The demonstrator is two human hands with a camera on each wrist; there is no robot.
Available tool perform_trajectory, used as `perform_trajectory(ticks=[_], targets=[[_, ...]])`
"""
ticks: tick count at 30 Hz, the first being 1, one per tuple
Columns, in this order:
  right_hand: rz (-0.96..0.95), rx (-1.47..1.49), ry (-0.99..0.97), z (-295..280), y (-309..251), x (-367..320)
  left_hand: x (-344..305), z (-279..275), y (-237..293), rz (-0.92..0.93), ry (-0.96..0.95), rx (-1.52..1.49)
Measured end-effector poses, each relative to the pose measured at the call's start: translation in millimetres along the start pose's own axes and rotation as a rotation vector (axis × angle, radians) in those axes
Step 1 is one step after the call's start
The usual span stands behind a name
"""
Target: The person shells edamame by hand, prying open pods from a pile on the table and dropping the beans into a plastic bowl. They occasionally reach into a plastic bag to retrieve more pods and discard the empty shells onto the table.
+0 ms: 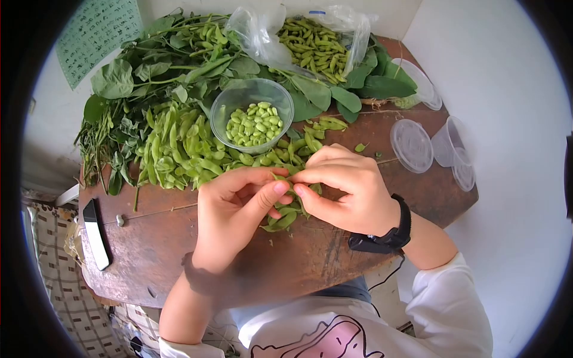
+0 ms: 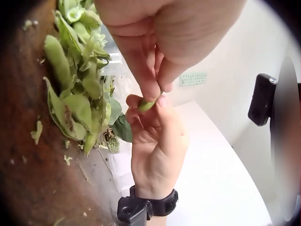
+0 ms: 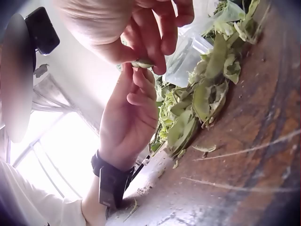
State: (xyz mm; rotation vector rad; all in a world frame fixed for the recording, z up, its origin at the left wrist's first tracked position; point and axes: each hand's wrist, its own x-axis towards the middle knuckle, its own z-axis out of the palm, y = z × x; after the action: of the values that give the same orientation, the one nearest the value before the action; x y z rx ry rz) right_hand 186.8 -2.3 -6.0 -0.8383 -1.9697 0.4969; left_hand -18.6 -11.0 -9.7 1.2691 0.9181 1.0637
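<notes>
Brown wooden desk (image 1: 298, 256), white wall (image 1: 507, 131). Pod (image 2: 146, 106) mid-view; bowl (image 1: 245, 93) of beans (image 1: 253, 125) at 11 o'clock from it. Left hand (image 1: 230, 206) and right hand (image 1: 355, 185): fingers both pinching pod. Probably best: thumbs close on seam, light pressure. Green sheet (image 1: 98, 39), 10 o'clock: writing too small to read. No legible brands.

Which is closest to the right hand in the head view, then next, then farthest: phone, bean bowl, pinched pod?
1. Pod: between the right hand and the left hand.
2. Bean bowl: ahead, toward the left.
3. Phone: far left on the table.
</notes>
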Motion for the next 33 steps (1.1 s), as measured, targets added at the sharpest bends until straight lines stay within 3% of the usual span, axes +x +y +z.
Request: perform_trajectory(ticks=[6, 15, 17, 24, 26, 33], targets=[[-0.017, -0.008, -0.049, 0, 1, -3, 1, 1, 2, -0.016, -0.027, 0.029], [0.298, 0.257, -0.187, -5, -1, -6, 2, -1, 4, -0.020, -0.099, 0.033], [0.465, 0.425, -0.211, -6, -3, -6, 2, -1, 5, -0.035, -0.114, 0.037], [0.424, 0.443, -0.258, -12, -4, 3, 4, -6, 6, -0.043, -0.105, -0.027], [0.550, 0.552, -0.313, -15, -3, 5, 3, -7, 6, -0.023, -0.127, -0.071], [0.589, 0.648, -0.321, -14, -2, 4, -1, -6, 4, -0.023, -0.117, -0.091]])
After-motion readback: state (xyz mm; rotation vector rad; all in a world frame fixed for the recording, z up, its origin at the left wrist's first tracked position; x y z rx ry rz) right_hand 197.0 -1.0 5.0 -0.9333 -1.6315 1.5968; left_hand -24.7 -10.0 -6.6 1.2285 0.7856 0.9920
